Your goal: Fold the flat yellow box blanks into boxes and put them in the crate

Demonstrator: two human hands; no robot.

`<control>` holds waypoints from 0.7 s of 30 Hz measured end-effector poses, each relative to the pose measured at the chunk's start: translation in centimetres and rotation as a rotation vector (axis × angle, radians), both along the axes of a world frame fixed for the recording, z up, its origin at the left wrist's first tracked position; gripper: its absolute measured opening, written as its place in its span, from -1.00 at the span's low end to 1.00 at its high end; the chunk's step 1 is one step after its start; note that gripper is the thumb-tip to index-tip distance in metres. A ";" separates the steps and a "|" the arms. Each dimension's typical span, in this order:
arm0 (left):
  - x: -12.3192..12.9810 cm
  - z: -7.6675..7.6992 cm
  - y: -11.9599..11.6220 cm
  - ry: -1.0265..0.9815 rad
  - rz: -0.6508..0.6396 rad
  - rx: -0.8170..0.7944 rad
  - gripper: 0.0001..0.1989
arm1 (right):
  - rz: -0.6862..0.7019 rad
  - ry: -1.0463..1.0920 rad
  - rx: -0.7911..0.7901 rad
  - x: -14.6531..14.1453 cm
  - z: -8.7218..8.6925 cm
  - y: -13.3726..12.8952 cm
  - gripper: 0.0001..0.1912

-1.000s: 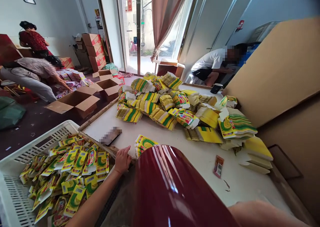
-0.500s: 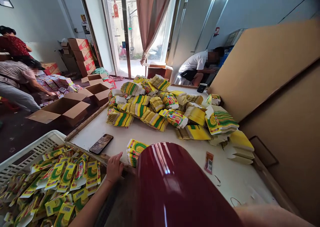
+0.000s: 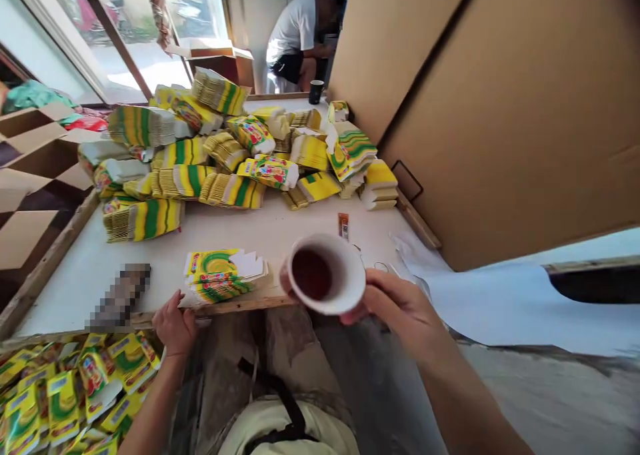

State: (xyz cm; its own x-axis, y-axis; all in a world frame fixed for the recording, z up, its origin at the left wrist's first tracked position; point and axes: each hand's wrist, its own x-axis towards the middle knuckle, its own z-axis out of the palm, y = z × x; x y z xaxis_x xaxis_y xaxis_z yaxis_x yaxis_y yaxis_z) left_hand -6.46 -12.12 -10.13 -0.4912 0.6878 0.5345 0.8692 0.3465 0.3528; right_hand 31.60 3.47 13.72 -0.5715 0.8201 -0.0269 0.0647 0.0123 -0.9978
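Note:
My right hand (image 3: 395, 301) is wrapped round a cup (image 3: 357, 275), dark red in the earlier frame and white inside, with dark reddish-brown liquid in it. The cup is tilted towards me above the table's front edge. My left hand (image 3: 175, 325) lies on the wooden table edge, its fingers loosely apart and nothing seen in them. Just beyond it is a small stack of flat yellow-green cartons (image 3: 215, 268) with white flaps. To its left lies a phone (image 3: 123, 295), blurred out.
Bundles of flat yellow cartons (image 3: 185, 181) are heaped across the table (image 3: 250, 231). An orange sachet (image 3: 343, 226) and a dark cup (image 3: 316, 92) lie farther off. Filled cartons (image 3: 65, 401) sit at lower left. Large cardboard (image 3: 500, 141) stands at right. A person (image 3: 295, 35) sits beyond.
The cup has come down from close to the camera, so its inside and my right hand now show. The view has turned down and right. My left hand stays on the table edge.

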 end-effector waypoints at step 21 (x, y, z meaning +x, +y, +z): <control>-1.3 -2.0 -0.2 0.132 0.064 0.013 -0.54 | -0.968 0.032 -0.265 6.8 -18.2 16.5 -0.68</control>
State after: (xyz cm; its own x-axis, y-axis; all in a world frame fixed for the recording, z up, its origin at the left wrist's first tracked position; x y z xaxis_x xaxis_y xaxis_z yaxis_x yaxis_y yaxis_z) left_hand -7.76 -12.33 -12.11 -0.4586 0.6500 0.6059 0.8845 0.3993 0.2411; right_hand 38.44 19.93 -4.48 0.3346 0.9023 -0.2719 -0.0975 -0.2538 -0.9623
